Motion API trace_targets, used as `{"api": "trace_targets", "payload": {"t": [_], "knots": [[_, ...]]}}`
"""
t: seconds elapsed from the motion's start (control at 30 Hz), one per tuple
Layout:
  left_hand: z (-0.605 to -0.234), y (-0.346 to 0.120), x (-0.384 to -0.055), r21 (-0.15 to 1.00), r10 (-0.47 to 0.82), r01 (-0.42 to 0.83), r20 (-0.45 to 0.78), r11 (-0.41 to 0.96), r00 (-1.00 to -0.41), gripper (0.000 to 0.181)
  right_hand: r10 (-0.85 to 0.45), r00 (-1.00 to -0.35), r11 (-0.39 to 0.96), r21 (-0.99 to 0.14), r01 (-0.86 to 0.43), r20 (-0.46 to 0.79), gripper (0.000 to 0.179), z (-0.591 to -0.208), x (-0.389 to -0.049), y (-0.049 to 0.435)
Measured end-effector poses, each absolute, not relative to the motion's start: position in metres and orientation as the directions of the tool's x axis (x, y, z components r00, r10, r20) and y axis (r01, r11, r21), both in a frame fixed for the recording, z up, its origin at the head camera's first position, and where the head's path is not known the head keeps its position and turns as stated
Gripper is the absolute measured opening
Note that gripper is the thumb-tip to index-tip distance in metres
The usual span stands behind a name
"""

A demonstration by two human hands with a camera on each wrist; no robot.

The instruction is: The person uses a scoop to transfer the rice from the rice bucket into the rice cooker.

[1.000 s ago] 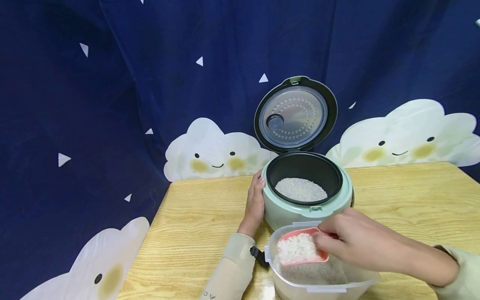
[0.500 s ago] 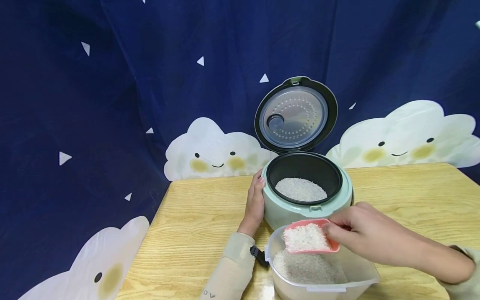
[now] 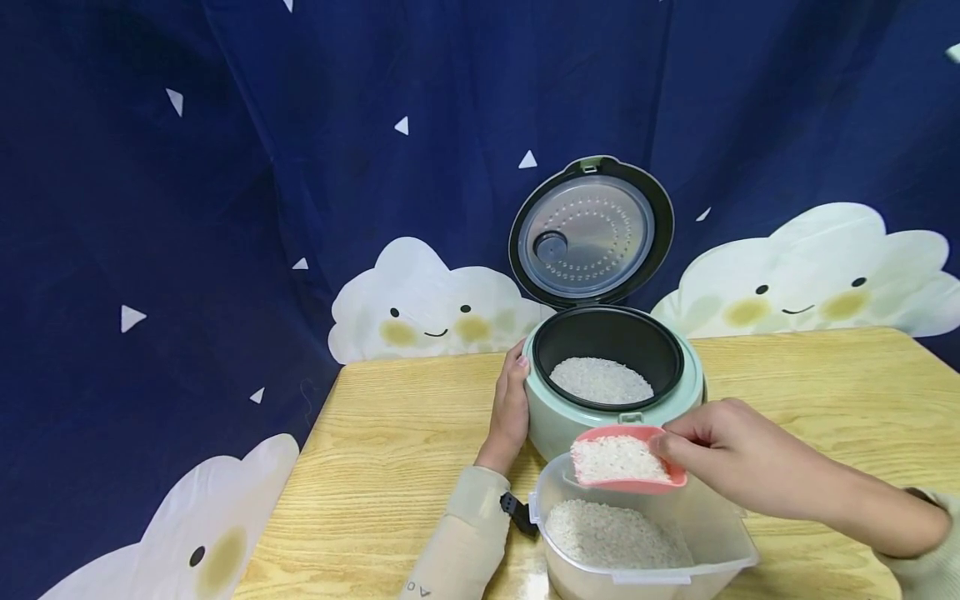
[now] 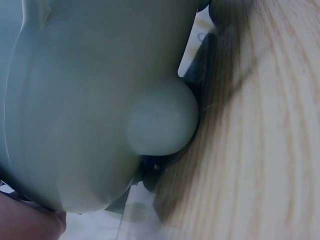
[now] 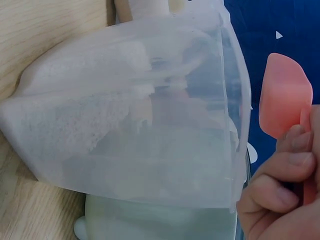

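My right hand (image 3: 738, 454) grips the handle of a pink scoop (image 3: 633, 483) heaped with white rice (image 3: 617, 458). The scoop is level, above the rim of a clear plastic bin (image 3: 660, 575) that holds more rice. In the right wrist view the curled fingers (image 5: 287, 160) wrap the handle, and the scoop's pink underside shows. My left hand (image 3: 512, 400) lies with fingers extended against the left side of a mint-green rice cooker (image 3: 577, 429). Its lid (image 3: 592, 233) stands up, and rice covers the bottom of the dark inner pot (image 3: 555, 342).
The bin stands right in front of the cooker on a wooden table (image 3: 390, 433). Behind hangs a dark blue curtain (image 3: 337, 125) with clouds and triangles. A rounded foot (image 4: 165, 117) of the cooker shows near the tabletop in the left wrist view.
My right hand has raised the rice-filled scoop out of the bin and moved it slightly right and towards the cooker. The left hand has stayed at the cooker's side.
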State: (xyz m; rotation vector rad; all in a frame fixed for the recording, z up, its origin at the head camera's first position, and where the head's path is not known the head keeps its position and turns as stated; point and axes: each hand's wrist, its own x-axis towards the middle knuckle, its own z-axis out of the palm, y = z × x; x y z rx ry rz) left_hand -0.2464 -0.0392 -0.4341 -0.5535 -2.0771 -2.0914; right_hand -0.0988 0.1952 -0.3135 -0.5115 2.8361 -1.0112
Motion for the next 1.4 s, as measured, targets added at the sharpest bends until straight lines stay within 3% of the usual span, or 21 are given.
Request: {"api": "trace_targets", "payload": {"t": [0.4, 0.8, 1.4], "knots": [[-0.435, -0.039, -0.247, 0.937, 0.163, 0.346, 0.349, -0.048, -0.923, 0.054, -0.281, -0.953, 0.714, -0.639, -0.287, 0.115, 0.041, -0.309, -0.106, 0.203], [-0.435, -0.037, -0.247, 0.939, 0.152, 0.339, 0.344, -0.059, -0.927, 0.052, -0.144, -0.990, 0.781, -0.613, -0.118, 0.008, 0.038, -0.292, -0.123, 0.212], [-0.431, -0.039, -0.244, 0.947, 0.161, 0.320, 0.321, -0.033, -0.933, 0.055, -0.037, -0.999, 0.830, -0.557, -0.031, 0.000, 0.042, -0.287, -0.150, 0.247]]}}
